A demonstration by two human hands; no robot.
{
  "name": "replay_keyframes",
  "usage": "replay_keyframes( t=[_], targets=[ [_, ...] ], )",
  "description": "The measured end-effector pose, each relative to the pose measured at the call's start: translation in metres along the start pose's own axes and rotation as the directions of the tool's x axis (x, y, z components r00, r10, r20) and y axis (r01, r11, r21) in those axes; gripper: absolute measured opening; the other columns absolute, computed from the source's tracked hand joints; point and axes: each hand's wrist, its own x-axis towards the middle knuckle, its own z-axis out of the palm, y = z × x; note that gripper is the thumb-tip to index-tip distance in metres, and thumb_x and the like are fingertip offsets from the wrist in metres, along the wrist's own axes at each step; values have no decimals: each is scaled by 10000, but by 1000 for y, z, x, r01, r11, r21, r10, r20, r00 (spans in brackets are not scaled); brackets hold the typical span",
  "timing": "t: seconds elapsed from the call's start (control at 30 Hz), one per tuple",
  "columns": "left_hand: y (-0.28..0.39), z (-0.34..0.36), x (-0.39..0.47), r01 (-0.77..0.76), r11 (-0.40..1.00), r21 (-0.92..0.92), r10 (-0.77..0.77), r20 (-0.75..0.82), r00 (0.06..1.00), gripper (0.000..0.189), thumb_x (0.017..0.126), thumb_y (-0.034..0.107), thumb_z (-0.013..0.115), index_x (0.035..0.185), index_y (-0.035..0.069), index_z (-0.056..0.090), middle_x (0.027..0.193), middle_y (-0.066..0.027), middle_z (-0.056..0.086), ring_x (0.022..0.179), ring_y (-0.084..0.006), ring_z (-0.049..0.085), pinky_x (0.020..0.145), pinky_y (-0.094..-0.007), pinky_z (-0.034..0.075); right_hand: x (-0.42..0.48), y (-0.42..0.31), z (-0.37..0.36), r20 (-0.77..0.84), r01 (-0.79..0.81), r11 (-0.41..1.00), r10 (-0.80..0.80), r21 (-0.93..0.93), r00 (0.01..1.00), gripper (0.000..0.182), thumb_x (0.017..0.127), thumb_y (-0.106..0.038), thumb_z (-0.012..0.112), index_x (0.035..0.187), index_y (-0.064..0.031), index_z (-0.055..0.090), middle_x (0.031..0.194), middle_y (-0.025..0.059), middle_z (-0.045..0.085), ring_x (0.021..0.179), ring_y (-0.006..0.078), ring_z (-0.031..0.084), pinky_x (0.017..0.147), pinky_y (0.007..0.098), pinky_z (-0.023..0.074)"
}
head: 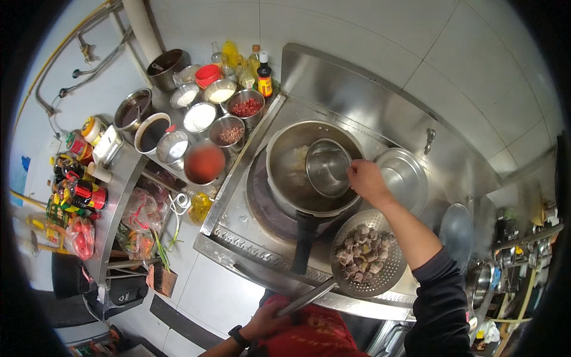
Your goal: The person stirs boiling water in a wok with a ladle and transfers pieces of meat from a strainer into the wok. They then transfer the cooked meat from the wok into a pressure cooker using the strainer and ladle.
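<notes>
My right hand (369, 180) grips the rim of a round metal bowl (328, 165), which is tilted over the opening of a pressure cooker pot (277, 167). Pale bits show in the pot beside the bowl; its bottom is partly hidden. The pot's long black handle (306, 245) points towards me. My left hand (267, 319) is closed around the metal handle (308, 297) of a perforated skimmer (392, 270). Chunks of greyish cooked meat (362, 254) lie in the skimmer, which is held over the front of the steel stove, right of the pot handle.
A metal basin (408, 176) sits behind my right forearm. Seasoning containers, among them one of dried red chillies (246, 107), crowd the left side. A sauce bottle (264, 76) stands behind them. On the steel backsplash (357, 93) is a tap (429, 140). A wok (456, 234) is at right.
</notes>
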Motion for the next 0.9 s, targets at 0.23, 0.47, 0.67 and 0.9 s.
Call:
replay_keyframes(
  t=[0.23,0.47,0.67,0.9],
  targets=[
    [40,-60,14,-126,990,69,118,111,987,552,809,267,720,1261,23,518,1108,-164,625,991,-225,613,837,-332,494,11,-34,15,100,-55,997,60,-53,993,212,802,-150,558,723,33,634,795,247,618,809,423,594,759,480,479],
    [37,-77,26,-116,993,36,110,135,985,432,821,226,674,1187,24,567,1063,-173,636,984,-273,620,843,-354,483,23,-43,54,46,-102,994,104,-50,994,210,772,-122,555,673,45,635,750,268,609,761,427,602,739,473,491],
    [15,-78,33,-220,974,53,211,132,968,470,830,261,690,1225,50,546,1019,-135,655,893,-214,634,758,-336,500,34,-66,60,237,-400,874,342,276,909,213,777,-93,568,652,72,617,646,214,623,713,300,664,663,382,544],
    [10,-77,39,-170,978,120,148,173,974,438,852,238,670,1221,40,543,1031,-128,647,903,-205,623,776,-326,499,18,-53,48,386,-585,344,499,734,776,137,834,-60,599,838,76,610,752,121,623,665,209,645,588,310,583]
  ],
)
